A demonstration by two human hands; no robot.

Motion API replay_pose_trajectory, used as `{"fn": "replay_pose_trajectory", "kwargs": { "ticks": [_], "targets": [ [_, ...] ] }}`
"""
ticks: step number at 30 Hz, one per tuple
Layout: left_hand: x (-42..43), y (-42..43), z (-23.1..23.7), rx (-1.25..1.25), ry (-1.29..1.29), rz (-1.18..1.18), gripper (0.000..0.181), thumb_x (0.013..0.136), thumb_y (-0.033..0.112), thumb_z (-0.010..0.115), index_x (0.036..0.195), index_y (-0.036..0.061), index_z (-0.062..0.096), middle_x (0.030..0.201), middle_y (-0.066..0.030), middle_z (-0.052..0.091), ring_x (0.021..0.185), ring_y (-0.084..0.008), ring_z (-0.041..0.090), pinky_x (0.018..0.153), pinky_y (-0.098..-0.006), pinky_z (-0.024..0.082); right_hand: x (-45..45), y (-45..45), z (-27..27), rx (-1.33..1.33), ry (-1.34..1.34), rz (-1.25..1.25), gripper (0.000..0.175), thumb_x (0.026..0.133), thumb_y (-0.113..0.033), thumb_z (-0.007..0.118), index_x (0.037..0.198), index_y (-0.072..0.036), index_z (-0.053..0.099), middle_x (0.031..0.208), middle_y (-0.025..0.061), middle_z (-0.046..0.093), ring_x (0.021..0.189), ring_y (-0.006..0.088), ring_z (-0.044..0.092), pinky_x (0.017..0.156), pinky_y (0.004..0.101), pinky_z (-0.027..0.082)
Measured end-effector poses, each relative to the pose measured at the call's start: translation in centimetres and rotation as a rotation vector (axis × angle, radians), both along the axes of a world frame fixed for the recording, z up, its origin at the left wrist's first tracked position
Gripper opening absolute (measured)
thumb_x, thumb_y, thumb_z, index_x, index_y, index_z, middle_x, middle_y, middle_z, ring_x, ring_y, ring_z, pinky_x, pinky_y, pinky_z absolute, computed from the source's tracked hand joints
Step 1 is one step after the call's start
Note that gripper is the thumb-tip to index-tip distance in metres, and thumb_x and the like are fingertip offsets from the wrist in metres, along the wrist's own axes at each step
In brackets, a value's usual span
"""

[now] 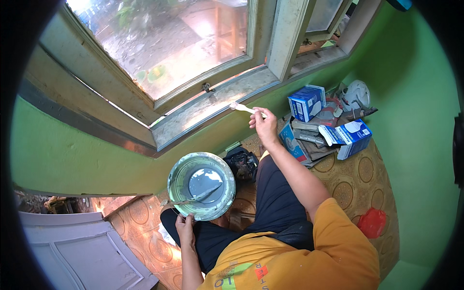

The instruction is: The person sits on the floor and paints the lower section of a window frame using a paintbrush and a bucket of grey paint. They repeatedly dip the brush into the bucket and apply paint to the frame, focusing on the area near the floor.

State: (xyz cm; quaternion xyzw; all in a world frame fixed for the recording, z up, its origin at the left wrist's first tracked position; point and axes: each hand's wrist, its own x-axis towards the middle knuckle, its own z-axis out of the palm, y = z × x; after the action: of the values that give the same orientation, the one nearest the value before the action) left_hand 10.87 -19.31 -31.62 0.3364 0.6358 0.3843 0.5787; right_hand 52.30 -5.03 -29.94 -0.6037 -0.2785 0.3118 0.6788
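My right hand (265,125) grips a small pale-handled brush (242,107), its tip pointing left at the wooden window sill (214,105). Whether the tip touches the sill edge I cannot tell. My left hand (185,226) pinches the near rim of a pale green plastic bucket (174,177), which is tipped toward me over my leg. Shiny grey liquid (197,181) lies in its bottom. A stirring tool, perhaps a stick or blade (203,195), rests across the rim and dips into the liquid.
A glazed window sash (203,78) stands above the sill. Blue printed cartons (306,103) and flattened cardboard are piled at right, near a white helmet-like object (357,95). A black plastic bag (242,163) sits beside the bucket. A red bag (372,223) and a pale door (90,250) flank me.
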Motion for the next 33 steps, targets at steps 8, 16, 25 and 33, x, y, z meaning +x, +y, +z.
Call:
{"fn": "replay_pose_trajectory", "kwargs": {
  "ticks": [8,16,25,33],
  "targets": [
    [0.2,0.0,0.0,0.009,-0.028,0.009,0.011,0.089,0.01,0.061,0.099,0.0054,0.056,0.081,0.0017,0.056,0.066,-0.0056,0.05,0.064,-0.0243,0.047,7.8,0.5,-0.7,-0.034,-0.113,-0.338,0.024,0.096,-0.016,0.052,0.107,0.004,0.061,0.077,0.0097,0.065,0.057,0.0136,0.062,0.05,0.0255,0.052],
    [0.0,0.2,0.0,0.004,-0.013,-0.01,0.01,0.089,0.008,0.06,0.098,0.0052,0.057,0.079,0.0021,0.056,0.063,-0.0051,0.049,0.059,-0.0205,0.044,4.5,0.4,-0.6,-0.027,-0.173,-0.237,0.023,0.097,-0.014,0.052,0.111,0.003,0.06,0.079,0.0093,0.064,0.061,0.0125,0.062,0.052,0.0245,0.053],
    [-0.4,0.1,-0.1,-0.013,-0.038,-0.021,0.017,0.088,0.01,0.062,0.103,0.0019,0.058,0.09,-0.0015,0.062,0.076,-0.0085,0.059,0.068,-0.0232,0.049,-0.6,-0.2,-0.1,-0.01,-0.078,-0.005,0.025,0.097,-0.017,0.054,0.11,0.003,0.061,0.076,0.0086,0.064,0.06,0.0115,0.062,0.051,0.0249,0.052],
    [-0.5,0.0,-0.7,-0.008,-0.02,-0.011,0.013,0.088,0.01,0.062,0.099,0.0046,0.057,0.083,0.0014,0.058,0.07,-0.0064,0.053,0.064,-0.0217,0.046,5.9,0.0,0.2,-0.07,-0.177,-0.336,0.026,0.096,-0.021,0.053,0.106,0.002,0.062,0.074,0.0075,0.065,0.057,0.0126,0.062,0.05,0.0262,0.051]
  ]
}}
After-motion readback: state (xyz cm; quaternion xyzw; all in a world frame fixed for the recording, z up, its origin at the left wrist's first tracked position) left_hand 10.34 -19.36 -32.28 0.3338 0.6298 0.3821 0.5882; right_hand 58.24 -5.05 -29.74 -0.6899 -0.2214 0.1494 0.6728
